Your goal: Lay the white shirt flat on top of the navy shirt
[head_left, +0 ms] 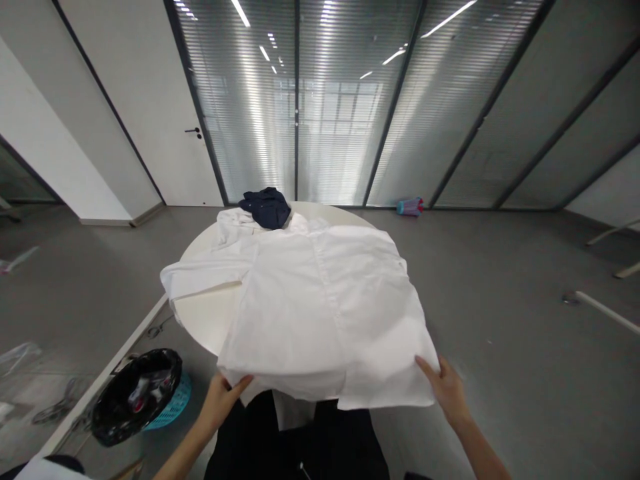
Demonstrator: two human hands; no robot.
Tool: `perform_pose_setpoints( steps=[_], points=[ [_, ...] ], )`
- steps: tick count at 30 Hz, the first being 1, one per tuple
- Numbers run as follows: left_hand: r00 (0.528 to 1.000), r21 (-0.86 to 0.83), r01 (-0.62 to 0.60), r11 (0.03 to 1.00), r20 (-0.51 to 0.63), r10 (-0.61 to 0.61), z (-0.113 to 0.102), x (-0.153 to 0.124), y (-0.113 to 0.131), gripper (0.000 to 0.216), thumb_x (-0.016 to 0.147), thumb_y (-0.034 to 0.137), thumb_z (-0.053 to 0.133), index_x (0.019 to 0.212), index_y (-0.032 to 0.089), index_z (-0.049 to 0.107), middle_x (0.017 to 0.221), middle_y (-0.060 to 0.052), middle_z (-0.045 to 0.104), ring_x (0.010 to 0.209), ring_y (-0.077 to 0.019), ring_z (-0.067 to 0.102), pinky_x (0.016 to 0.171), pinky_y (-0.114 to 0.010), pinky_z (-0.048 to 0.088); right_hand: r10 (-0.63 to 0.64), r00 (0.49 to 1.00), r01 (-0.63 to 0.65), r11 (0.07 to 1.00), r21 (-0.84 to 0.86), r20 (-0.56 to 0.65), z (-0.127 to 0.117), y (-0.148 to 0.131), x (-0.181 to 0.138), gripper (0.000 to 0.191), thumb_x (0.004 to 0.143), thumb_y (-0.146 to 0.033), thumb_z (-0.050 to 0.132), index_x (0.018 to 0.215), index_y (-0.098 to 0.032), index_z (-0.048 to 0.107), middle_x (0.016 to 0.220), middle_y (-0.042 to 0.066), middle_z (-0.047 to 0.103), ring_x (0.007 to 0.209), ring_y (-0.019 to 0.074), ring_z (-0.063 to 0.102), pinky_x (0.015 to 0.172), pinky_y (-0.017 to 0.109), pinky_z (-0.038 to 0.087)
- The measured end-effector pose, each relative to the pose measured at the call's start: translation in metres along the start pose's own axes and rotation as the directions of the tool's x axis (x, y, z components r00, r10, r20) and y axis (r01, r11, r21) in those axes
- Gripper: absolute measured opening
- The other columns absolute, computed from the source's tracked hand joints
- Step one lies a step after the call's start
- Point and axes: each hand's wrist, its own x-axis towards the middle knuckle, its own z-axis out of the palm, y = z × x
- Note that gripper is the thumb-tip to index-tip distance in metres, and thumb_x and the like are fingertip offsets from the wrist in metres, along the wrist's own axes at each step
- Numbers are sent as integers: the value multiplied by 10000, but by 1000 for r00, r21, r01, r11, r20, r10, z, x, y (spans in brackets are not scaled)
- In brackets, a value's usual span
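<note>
A white shirt (320, 307) lies spread over a round white table (207, 320), its hem hanging off the near edge. My left hand (220, 397) pinches the hem at the shirt's near left corner, thumb on top. At the near right corner, my right hand (445, 390) grips the hem the same way. One sleeve (200, 277) stretches out to the left across the table.
A dark navy garment (266, 207) sits bunched at the table's far edge, on more white cloth. A bin with a black liner in a blue basket (137, 397) stands on the floor at the left. Glass walls with blinds stand behind; a small colourful object (410, 207) lies by them.
</note>
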Motion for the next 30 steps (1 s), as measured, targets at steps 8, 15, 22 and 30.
perform_pose_setpoints(
  steps=[8, 15, 22, 30],
  points=[
    [950, 319, -144, 937, 309, 41, -67, -10, 16, 356, 714, 569, 683, 898, 278, 773, 967, -79, 768, 942, -330, 714, 904, -449, 554, -108, 965, 118, 993, 29, -238, 4, -8, 20, 594, 690, -661, 601, 1059, -196, 587, 989, 152, 681, 896, 330, 684, 782, 482, 570],
    [869, 190, -316, 930, 451, 203, -107, 37, 155, 403, 929, 548, 530, 1080, 243, 745, 1046, -78, 751, 949, -247, 710, 820, -339, 590, -687, 717, 664, 724, -187, -116, 15, -159, 85, 314, 939, -488, 479, 1035, -241, 648, 1072, 125, 683, 1040, 292, 643, 973, 471, 501],
    [597, 425, -801, 423, 505, 623, 19, 194, 222, 434, 972, 436, 548, 1335, 209, 619, 1504, -118, 505, 1441, -304, 402, 1172, -464, 360, -750, 538, 843, 478, -247, 386, 137, -291, 154, 387, 997, -377, 460, 1301, -213, 635, 1380, 103, 616, 1312, 277, 528, 1123, 480, 403],
    [764, 695, -613, 375, 402, 504, 52, 281, 182, 657, 960, 638, 428, 1525, 303, 427, 1601, -94, 366, 1469, -455, 269, 1159, -650, 242, -652, 525, 850, 362, -383, 548, 232, -377, 240, 437, 964, -107, 424, 1311, -229, 660, 1355, 61, 645, 1214, 246, 581, 1061, 383, 429]
  ],
)
